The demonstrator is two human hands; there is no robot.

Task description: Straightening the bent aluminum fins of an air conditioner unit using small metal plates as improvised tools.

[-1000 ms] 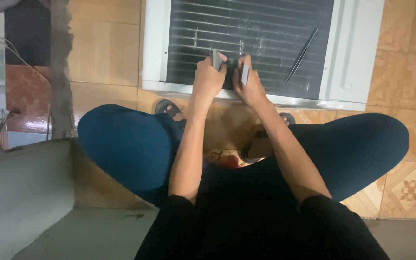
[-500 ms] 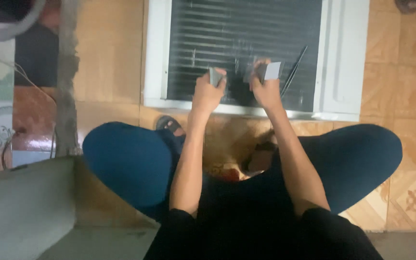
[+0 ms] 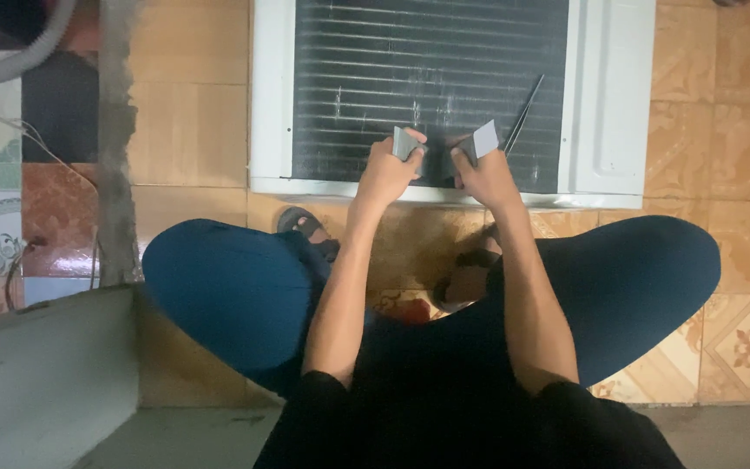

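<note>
I squat in front of a white air-conditioner unit (image 3: 605, 104) lying on the tiled floor, its dark finned coil (image 3: 366, 69) facing up. My left hand (image 3: 385, 174) grips a small grey flat tool (image 3: 403, 143) against the lower fins. My right hand (image 3: 482, 178) holds a second small grey flat tool (image 3: 484, 139), tilted up just off the coil. The two hands sit close together near the unit's front edge. A thin dark rod (image 3: 524, 117) lies slanted on the fins, just right of my right hand.
My knees in blue trousers (image 3: 227, 295) spread to both sides, sandalled feet (image 3: 301, 224) on orange patterned tiles (image 3: 740, 330). A grey concrete post (image 3: 116, 139) stands left, with a grey hose (image 3: 19, 61) and thin wires beyond it. A pale ledge (image 3: 36, 382) fills the lower left.
My two hands have moved slightly apart along the fins, and the right one has lifted its grey tool up off the coil. The view shifted a little.
</note>
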